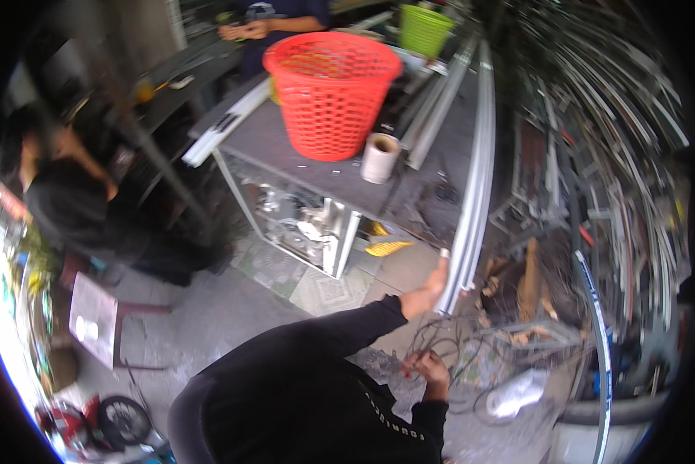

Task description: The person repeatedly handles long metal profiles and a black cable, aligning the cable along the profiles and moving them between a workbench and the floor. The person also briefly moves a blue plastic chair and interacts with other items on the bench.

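My left hand (440,280) is stretched out past the table's near corner, closed around the near end of some long white metal profiles (471,193). Their far part lies along the right side of the dark table (270,151). Lower down and nearer my body is my right hand (431,366), fingers curled in, apart from the profiles. Whatever it may hold is too small and blurred to make out. A red plastic basket (332,100) stands on the table, with a roll of pale tape or film (380,158) beside it.
Stacked metal profiles (618,100) crowd the right side. Loose cable (448,348) and clear plastic (517,393) lie on the floor. A person in black (92,193) bends at the left; another person's hands (247,31) work behind the table. A small stool (96,321) and motorbike (108,421) stand left.
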### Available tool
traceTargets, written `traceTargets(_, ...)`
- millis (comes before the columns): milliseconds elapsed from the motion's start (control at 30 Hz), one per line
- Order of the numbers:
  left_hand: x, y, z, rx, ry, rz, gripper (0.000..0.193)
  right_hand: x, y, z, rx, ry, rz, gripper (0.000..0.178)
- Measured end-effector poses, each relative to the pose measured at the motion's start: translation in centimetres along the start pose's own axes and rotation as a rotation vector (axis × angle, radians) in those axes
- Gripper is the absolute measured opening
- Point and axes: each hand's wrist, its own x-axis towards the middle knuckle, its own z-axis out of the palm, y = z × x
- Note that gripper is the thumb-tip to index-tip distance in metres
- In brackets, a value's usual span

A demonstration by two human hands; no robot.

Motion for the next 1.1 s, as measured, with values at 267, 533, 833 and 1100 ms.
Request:
traceTargets(267,-0.9,1.1,1.1,0.054,0.083,-0.091,0.082,-1.7,-1.7,12.2,-0.355,1.069,-0.189,0.042)
traceTargets(533,0.3,-0.2,0.3,0.041,0.178,-0.093,0.079,6.4,-7.2,9.3,-0.121,1.068,-0.276,0.042)
traceTargets(833,0.7,-0.8,0.3,-0.007,0.166,-0.056,0.081,0.3,-0.5,0.6,-0.095,0.322,-0.072,0.050)
traceTargets(1100,-0.9,0.6,1.3,0.052,0.188,-0.057,0.080,-1.1,-5.5,12.3,-0.537,1.046,0.142,0.041)
